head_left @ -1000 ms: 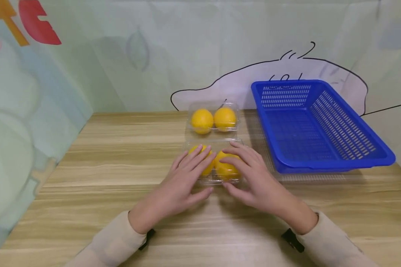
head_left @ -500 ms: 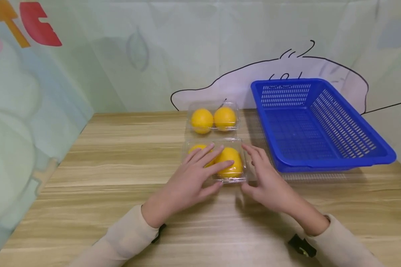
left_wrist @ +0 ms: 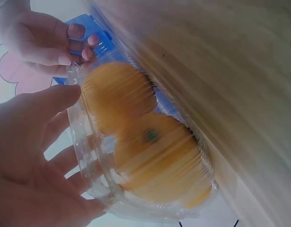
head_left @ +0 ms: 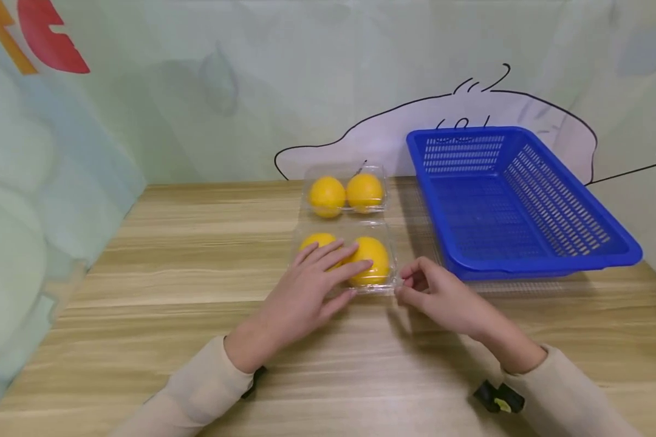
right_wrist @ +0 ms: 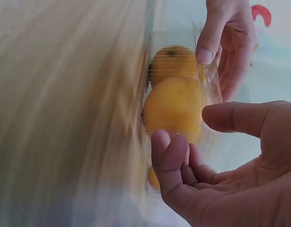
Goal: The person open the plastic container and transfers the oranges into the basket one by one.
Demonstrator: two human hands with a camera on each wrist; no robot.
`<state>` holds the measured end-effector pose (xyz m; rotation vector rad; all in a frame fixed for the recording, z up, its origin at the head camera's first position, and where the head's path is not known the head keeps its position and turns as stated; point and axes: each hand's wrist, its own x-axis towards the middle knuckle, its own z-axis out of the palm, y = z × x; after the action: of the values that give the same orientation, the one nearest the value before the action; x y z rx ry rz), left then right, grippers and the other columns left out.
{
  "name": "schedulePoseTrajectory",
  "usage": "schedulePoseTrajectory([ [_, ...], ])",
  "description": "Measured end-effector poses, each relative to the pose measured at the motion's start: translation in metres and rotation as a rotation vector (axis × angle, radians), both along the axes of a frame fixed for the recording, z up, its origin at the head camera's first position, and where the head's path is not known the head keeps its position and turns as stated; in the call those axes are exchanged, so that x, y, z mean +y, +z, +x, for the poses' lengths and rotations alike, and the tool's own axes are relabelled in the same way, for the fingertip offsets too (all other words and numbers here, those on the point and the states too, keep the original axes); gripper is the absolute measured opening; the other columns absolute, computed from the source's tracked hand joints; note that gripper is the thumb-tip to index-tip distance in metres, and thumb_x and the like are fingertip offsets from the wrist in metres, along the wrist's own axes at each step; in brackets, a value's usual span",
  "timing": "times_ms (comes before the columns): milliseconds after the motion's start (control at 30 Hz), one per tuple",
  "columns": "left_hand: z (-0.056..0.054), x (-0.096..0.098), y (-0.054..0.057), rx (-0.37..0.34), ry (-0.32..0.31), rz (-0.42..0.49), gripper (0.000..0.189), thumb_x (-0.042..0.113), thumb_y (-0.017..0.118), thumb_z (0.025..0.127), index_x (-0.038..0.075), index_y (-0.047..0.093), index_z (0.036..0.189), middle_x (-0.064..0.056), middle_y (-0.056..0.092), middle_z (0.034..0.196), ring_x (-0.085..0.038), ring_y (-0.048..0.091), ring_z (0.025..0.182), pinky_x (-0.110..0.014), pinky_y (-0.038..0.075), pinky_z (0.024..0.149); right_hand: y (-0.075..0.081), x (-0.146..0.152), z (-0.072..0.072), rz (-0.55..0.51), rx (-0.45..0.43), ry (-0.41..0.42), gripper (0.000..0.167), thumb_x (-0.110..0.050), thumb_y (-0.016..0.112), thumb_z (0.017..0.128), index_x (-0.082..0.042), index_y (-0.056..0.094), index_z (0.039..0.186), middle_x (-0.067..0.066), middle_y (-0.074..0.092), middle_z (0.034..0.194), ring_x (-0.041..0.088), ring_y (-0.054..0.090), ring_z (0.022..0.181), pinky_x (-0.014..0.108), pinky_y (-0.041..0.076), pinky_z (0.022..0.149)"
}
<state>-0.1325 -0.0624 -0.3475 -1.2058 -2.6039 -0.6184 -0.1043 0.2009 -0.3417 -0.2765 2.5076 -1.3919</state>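
Note:
A clear plastic clamshell box lies before me with two oranges in it, the right orange in plain sight and the left orange partly covered. My left hand rests across its lid with fingers spread, thumb at the front edge. At the front right corner, my right hand has curled fingers and pinches the box's edge between fingertips and thumb. The left wrist view shows the right thumb touching that corner; one orange bears a green stem mark.
Just behind stands another clear box with two oranges. A blue perforated basket is at the right, close to my right hand. A printed backdrop hangs behind the wooden table.
Both hands lay over the near box one second ago. The right hand has moved right, off the lid, and its fingers have curled at the corner. The left hand shifted slightly right.

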Motion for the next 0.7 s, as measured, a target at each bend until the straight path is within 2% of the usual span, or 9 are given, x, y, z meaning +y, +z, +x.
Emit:
schedulePoseTrajectory([
  [167,-0.002,-0.003,0.001,-0.019,-0.014,0.01,0.046,0.024,0.074,0.101,0.021,0.066,0.146,-0.011,0.054,0.159,-0.037,0.047,0.15,-0.064,0.027,0.125,-0.006,0.005,-0.01,-0.187,-0.163,0.085,0.019,-0.013,0.06,0.107,0.004,0.057,0.116,0.016,0.07,0.104,0.023,0.065,0.094,0.028,0.057,0.078],
  [400,-0.004,-0.004,0.001,-0.054,-0.04,0.04,0.044,0.022,0.073,0.101,0.02,0.067,0.145,-0.012,0.055,0.159,-0.038,0.046,0.15,-0.066,0.025,0.125,-0.013,0.014,-0.017,-0.403,-0.356,0.116,0.018,-0.012,0.055,0.109,0.004,0.057,0.119,0.011,0.068,0.11,0.019,0.066,0.104,0.027,0.057,0.084],
  [533,-0.006,-0.004,0.001,-0.08,-0.04,0.036,0.045,0.023,0.072,0.102,0.02,0.066,0.147,-0.013,0.052,0.161,-0.04,0.043,0.152,-0.067,0.022,0.126,-0.014,0.015,-0.017,-0.471,-0.43,0.108,0.017,-0.013,0.055,0.109,0.0,0.059,0.119,0.005,0.07,0.109,0.017,0.068,0.105,0.027,0.057,0.085],
  [700,-0.006,-0.005,0.001,-0.106,-0.037,0.039,0.046,0.022,0.071,0.103,0.02,0.064,0.148,-0.013,0.049,0.163,-0.042,0.039,0.154,-0.068,0.02,0.126,-0.015,0.013,-0.018,-0.532,-0.472,0.087,0.014,-0.013,0.055,0.11,-0.002,0.06,0.117,0.002,0.07,0.107,0.015,0.069,0.105,0.026,0.057,0.084],
])
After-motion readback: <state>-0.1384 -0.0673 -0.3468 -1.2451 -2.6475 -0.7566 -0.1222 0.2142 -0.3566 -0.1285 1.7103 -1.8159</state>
